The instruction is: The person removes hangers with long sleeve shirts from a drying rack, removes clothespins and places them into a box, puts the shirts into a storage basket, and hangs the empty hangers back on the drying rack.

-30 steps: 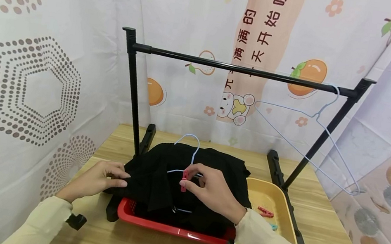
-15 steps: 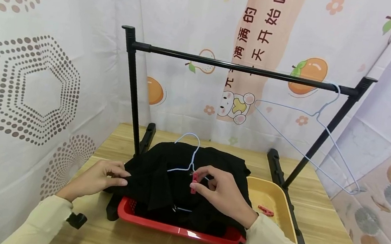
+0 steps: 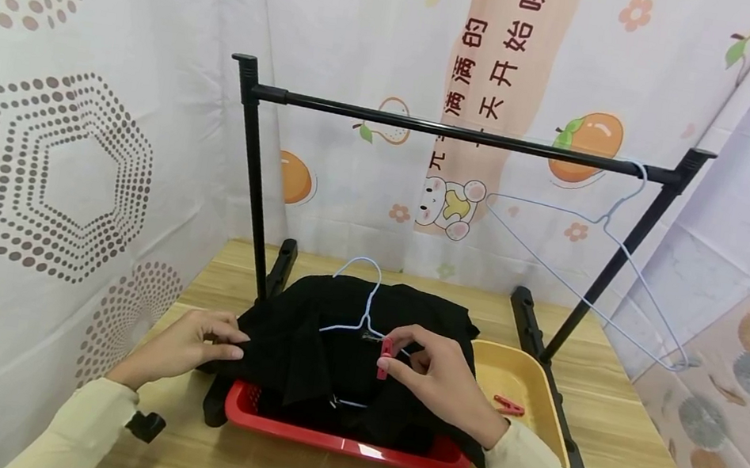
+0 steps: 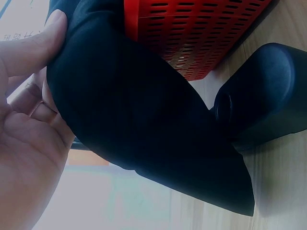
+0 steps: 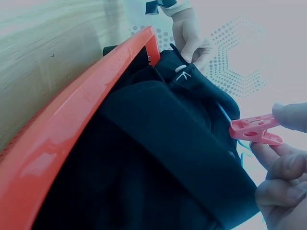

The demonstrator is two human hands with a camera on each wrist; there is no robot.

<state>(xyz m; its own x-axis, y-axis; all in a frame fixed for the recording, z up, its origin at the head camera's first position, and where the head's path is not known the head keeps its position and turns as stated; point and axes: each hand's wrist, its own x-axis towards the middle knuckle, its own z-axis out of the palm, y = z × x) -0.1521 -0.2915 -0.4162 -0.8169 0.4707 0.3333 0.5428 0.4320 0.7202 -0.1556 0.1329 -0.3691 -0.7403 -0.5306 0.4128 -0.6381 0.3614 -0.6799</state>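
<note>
Through the head view, my left hand (image 3: 190, 344) has a narrow grip pinching the edge of the black garment (image 3: 303, 360), which lies heaped over the red basket (image 3: 289, 431) with a blue hanger (image 3: 366, 319) in it. My right hand (image 3: 444, 376) pinches a red clip (image 3: 385, 359) beside the hanger's neck; the yellow tray (image 3: 498, 370) sits to the right.

In the left wrist view, cloth hangs from thumb and fingers toward a black rack foot (image 4: 268, 86); pulling hard could, I judge, drag the garment off the hanger.

In the right wrist view, thumb and fingers hold the clip's handle end, nose toward the cloth. I can't tell whether it touches. An off-centre squeeze might flick it into the folds, or poor alignment could make it miss the hanger.
</note>
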